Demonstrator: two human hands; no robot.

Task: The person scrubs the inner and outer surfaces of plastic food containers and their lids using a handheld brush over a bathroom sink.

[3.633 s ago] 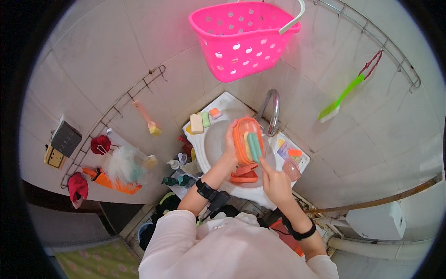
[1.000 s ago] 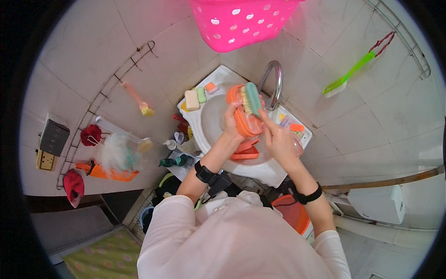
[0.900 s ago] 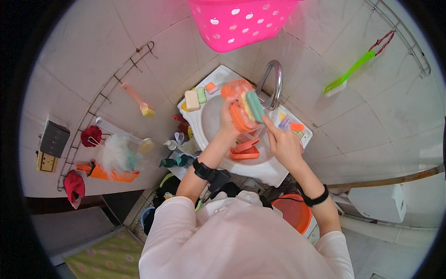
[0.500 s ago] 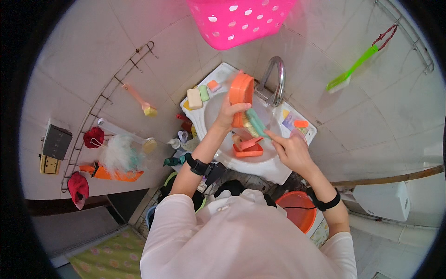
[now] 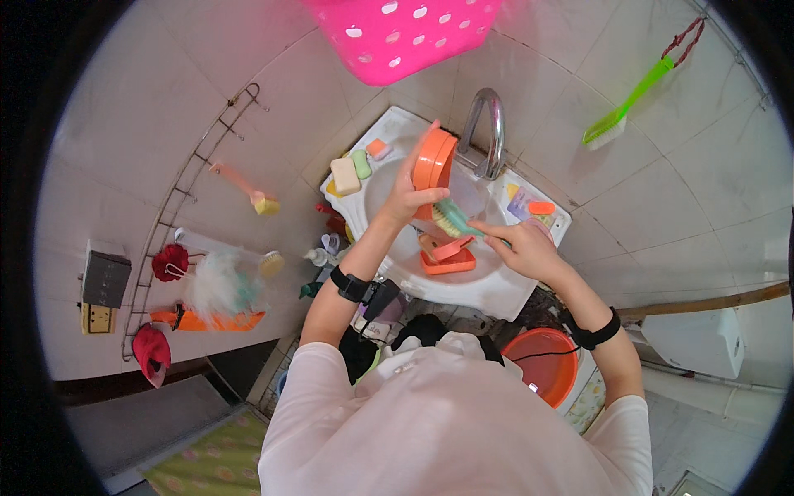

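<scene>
My left hand (image 5: 404, 198) is closed round an orange plastic container (image 5: 435, 160), tilted up on its side over the sink basin. In my right hand (image 5: 531, 250) is the handle of a pale green scrub brush (image 5: 455, 217) with whitish bristles. Its bristles lie at the lower edge of the container, by my left fingers; whether they touch it I cannot tell. Below the brush, an orange soap dish (image 5: 449, 262) and smaller orange pieces rest in the white sink (image 5: 463, 289). The container's inside is mostly hidden.
A chrome faucet (image 5: 497, 132) arches behind the basin. Soap bars (image 5: 345, 176) sit on the sink's left corner, an orange piece (image 5: 542, 207) on its right. A pink basket (image 5: 405, 41) hangs above. An orange basin (image 5: 542, 364) stands below right; a wire rack (image 5: 178, 194) lines the left wall.
The container leans slightly more to the right. The brush handle lies a little flatter, and my right hand has shifted with it. The whole view has moved slightly.
</scene>
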